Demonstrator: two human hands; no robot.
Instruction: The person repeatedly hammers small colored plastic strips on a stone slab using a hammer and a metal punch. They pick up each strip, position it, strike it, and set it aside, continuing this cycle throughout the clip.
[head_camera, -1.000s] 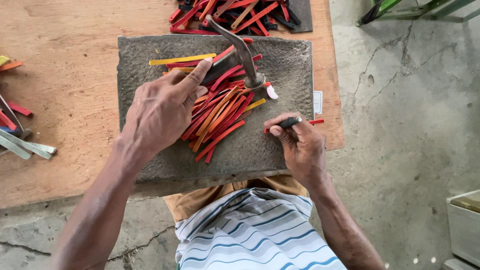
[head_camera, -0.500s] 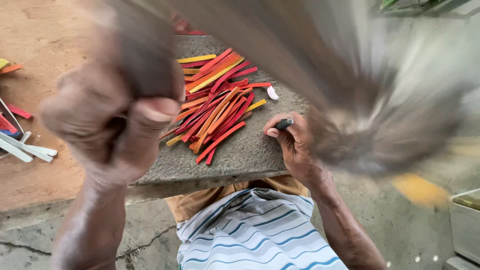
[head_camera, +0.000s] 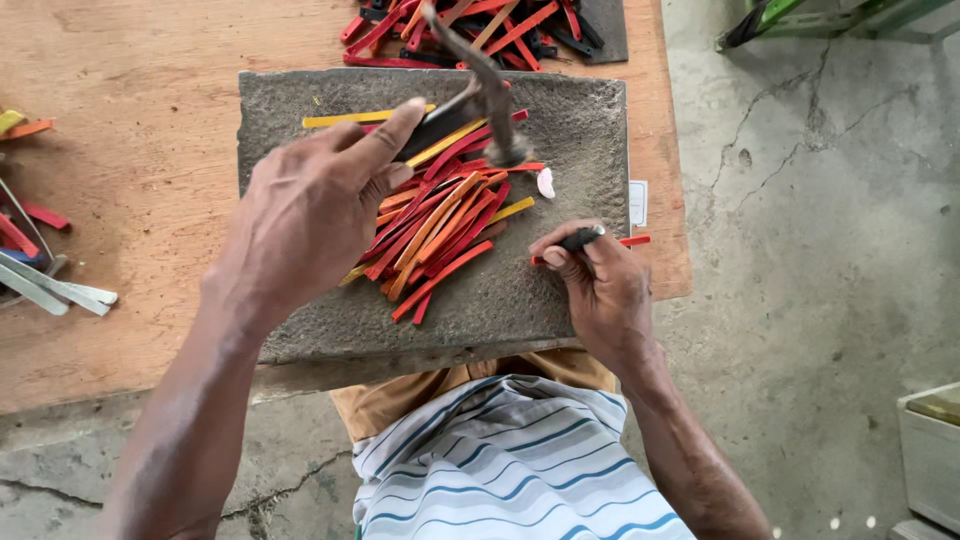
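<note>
My left hand (head_camera: 310, 210) grips the handle of a metal hammer (head_camera: 480, 90), whose head hangs over a flat grey stone slab (head_camera: 560, 110). A loose pile of red, orange and yellow strips (head_camera: 440, 230) lies on the slab under the hammer. My right hand (head_camera: 600, 285) rests at the slab's right edge. It pinches a short dark metal punch (head_camera: 582, 237) set on a single red strip (head_camera: 632, 241). A small white chip (head_camera: 545, 182) lies beside the pile.
The slab sits on a brown wooden board (head_camera: 130, 150). More red and dark strips (head_camera: 480, 25) are heaped at the board's far edge. Metal blades and coloured strips (head_camera: 40, 270) lie at the left. Cracked concrete floor (head_camera: 820, 230) lies to the right, with a pale box (head_camera: 930, 450) at lower right.
My left hand raised the hammer close to the camera half a second ago, and it has come back down over the pile. My right hand has stayed put with the punch.
</note>
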